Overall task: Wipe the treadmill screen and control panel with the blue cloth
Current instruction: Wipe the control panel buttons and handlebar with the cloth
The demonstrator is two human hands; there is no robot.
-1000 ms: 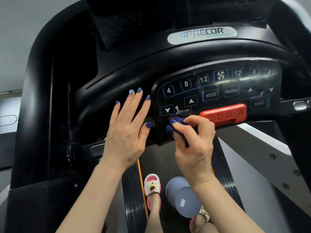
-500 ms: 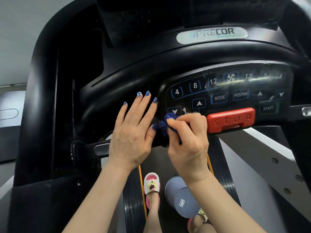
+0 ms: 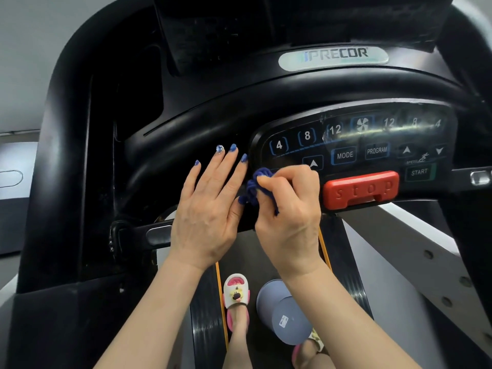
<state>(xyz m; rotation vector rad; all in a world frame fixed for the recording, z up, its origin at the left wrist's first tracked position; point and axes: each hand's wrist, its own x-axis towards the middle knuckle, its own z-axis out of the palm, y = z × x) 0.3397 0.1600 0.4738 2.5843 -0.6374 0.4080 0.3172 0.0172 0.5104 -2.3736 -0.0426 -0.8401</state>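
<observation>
Blue cloth [image 3: 256, 188], bunched into a small wad, sits pinched in the right hand [image 3: 288, 211] against the lower left corner of the control panel [image 3: 354, 145], just left of the red stop bar [image 3: 360, 189]. A second ago that hand was working nearer the stop bar, over the incline arrows; since then it has slid leftward along the bottom edge of the panel, so the down arrow is now hidden behind the knuckles and the cloth has reached the panel's rim, touching or nearly touching the left thumb. I judge that the lower left buttons are being covered, while the upper row of number keys, the right side with the start key and the dark screen [image 3: 300, 22] above the brand plate still look untouched from here; streaks and glare on the top row suggest more wiping is needed there. The right hand is curled closed, fingers folded over the cloth with the thumb pressing it from above, wrist bent slightly upward from a forearm that rises from the lower right. The left hand [image 3: 210, 206] lies flat and open on the black housing [image 3: 186, 123] just beside the panel, fingers spread and pointing up, holding nothing, apparently bracing.
</observation>
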